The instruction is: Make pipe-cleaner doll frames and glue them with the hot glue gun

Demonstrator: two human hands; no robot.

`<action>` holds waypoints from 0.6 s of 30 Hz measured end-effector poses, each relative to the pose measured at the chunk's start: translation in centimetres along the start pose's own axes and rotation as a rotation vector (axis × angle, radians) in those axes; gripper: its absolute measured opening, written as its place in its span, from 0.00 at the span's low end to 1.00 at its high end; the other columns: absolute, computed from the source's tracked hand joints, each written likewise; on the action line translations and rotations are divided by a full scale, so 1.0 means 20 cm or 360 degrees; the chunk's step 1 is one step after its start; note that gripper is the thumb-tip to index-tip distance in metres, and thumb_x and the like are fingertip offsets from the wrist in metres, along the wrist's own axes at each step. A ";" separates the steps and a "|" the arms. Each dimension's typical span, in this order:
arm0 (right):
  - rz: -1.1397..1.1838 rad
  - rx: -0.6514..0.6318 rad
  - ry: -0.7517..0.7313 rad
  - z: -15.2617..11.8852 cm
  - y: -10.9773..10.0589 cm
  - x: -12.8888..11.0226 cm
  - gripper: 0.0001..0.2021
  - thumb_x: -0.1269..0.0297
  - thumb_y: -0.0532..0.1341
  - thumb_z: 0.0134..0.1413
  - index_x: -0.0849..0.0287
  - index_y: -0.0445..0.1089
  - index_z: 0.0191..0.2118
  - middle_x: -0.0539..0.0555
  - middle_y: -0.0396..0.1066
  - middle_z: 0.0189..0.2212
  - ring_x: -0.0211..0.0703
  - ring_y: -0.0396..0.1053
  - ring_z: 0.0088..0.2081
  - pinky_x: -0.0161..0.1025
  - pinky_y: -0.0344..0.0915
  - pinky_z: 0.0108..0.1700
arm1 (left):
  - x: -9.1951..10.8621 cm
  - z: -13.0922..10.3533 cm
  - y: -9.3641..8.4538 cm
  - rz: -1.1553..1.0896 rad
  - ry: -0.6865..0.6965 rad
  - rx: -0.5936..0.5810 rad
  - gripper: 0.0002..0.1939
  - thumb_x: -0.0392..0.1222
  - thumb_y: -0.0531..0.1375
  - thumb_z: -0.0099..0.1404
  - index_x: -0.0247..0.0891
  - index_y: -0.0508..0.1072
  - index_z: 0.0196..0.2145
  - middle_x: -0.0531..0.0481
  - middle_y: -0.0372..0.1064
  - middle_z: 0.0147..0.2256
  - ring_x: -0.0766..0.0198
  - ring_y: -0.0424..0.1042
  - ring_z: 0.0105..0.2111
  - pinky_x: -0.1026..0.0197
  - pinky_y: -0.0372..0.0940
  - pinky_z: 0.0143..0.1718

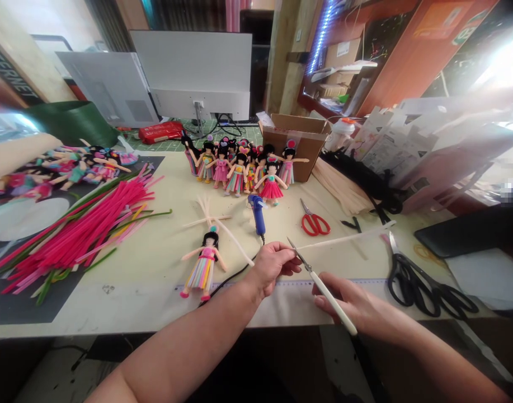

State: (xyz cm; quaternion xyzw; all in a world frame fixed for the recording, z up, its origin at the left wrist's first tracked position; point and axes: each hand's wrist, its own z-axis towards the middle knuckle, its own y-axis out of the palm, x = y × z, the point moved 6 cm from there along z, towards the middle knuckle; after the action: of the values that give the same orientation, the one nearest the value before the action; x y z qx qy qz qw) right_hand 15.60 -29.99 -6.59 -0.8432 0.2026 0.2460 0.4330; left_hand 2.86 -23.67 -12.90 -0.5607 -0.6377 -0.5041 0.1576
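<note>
My left hand [275, 263] pinches one end of a long cream pipe cleaner [344, 242], which stretches away to the right over the table. Closed around white-handled scissors [329, 294], my right hand [352, 308] keeps their narrow metal blades at the pipe cleaner, close to my left fingertips. Whether the blades touch it I cannot tell. Left of my hands lies a pipe-cleaner doll [203, 263] with black hair and a striped skirt. Cut cream stems [206, 211] lie above its head. A blue glue gun [257, 215] rests just beyond my left hand.
Several finished dolls [239, 168] stand before a cardboard box [298, 131]. Red-handled scissors [315, 223] and black-handled scissors [424, 282] lie to the right. Pink pipe cleaners [88, 229] are heaped at left. A ruler [361, 282] runs along the front. Cream stems [344, 182] lie back right.
</note>
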 end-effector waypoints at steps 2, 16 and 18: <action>0.0014 0.0015 0.0037 0.01 0.00 0.01 0.14 0.53 0.53 0.56 0.59 0.62 0.30 0.49 0.64 0.24 0.39 0.62 0.28 0.34 0.58 0.28 | 0.00 0.00 0.00 0.0000 -0.0022 0.0022 0.01 0.33 0.58 0.55 0.33 0.68 0.26 0.48 0.72 0.24 0.69 0.70 0.20 0.67 0.59 0.23; 0.0425 -0.0115 0.0213 0.06 0.10 0.09 0.12 0.55 0.51 0.56 0.58 0.57 0.27 0.46 0.58 0.18 0.35 0.61 0.19 0.33 0.56 0.22 | -0.02 -0.03 -0.01 -0.0085 -0.0205 0.0097 0.04 0.31 0.56 0.59 0.33 0.64 0.27 0.48 0.69 0.24 0.69 0.69 0.21 0.64 0.68 0.24; 0.0329 -0.0106 0.0184 0.04 0.08 0.08 0.14 0.53 0.50 0.57 0.58 0.59 0.28 0.47 0.62 0.20 0.37 0.63 0.21 0.34 0.58 0.24 | -0.02 -0.04 -0.01 -0.0061 -0.0210 0.0085 0.03 0.31 0.56 0.60 0.33 0.64 0.28 0.48 0.69 0.25 0.68 0.69 0.21 0.65 0.67 0.23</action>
State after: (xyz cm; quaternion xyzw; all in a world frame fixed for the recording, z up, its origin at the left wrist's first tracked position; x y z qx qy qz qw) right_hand 15.81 -30.36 -8.89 -0.8445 0.3048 0.2469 0.3647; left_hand 2.45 -24.54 -12.93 -0.5761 -0.6705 -0.4517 0.1206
